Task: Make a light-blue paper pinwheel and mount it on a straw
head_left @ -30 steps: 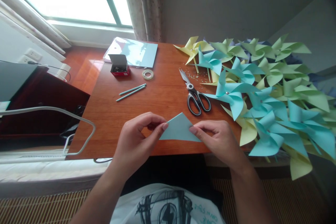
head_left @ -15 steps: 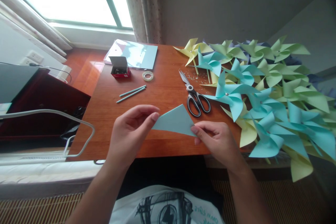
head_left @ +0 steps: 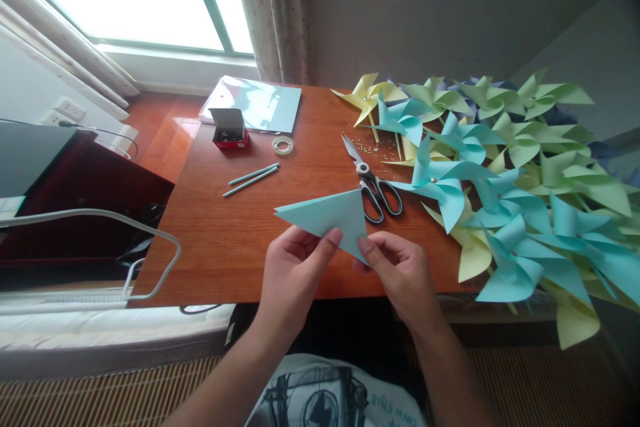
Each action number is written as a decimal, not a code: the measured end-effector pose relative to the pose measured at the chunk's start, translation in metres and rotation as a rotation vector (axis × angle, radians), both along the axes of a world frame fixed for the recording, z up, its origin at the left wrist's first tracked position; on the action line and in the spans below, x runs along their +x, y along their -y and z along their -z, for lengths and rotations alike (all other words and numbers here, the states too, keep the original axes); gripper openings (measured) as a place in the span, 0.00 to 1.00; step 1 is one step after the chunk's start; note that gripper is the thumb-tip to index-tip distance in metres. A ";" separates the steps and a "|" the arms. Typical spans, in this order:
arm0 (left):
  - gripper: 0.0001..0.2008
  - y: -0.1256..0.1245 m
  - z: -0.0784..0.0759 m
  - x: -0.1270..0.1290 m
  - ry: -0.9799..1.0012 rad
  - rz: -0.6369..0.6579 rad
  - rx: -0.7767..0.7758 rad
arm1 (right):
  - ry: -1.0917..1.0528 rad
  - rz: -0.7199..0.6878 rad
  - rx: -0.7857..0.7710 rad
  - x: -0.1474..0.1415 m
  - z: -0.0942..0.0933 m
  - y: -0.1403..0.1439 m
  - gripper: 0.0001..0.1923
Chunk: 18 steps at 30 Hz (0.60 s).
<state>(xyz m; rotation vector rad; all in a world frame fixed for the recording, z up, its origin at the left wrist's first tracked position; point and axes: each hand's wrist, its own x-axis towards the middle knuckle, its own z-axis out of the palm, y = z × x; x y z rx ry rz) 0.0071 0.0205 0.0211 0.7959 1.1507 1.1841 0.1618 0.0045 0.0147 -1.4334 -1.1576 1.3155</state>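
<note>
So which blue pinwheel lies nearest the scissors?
The blue pinwheel at the pile's left edge, its tip almost touching the scissors handles; the other blue ones lie farther right.

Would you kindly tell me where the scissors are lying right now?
The scissors lie on the table right of centre, just beyond the blue paper triangle, with the pile of paper pinwheels immediately to their right.

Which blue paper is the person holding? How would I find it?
Start at the wooden table and go to its near edge, where both hands meet. The left hand and right hand pinch a flat blue paper triangle. Unlike the curled pinwheels on the right, it is simply folded.
</note>
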 end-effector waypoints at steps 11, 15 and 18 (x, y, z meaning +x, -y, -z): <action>0.11 -0.038 0.003 -0.032 -0.126 0.075 0.104 | 1.053 0.122 0.384 0.027 0.022 -0.051 0.14; 0.10 -0.045 0.000 -0.033 -0.127 0.113 0.124 | 1.190 0.099 0.306 0.020 0.027 -0.058 0.17; 0.10 -0.051 -0.003 -0.031 -0.115 0.119 0.154 | 1.209 0.095 0.240 0.016 0.024 -0.062 0.14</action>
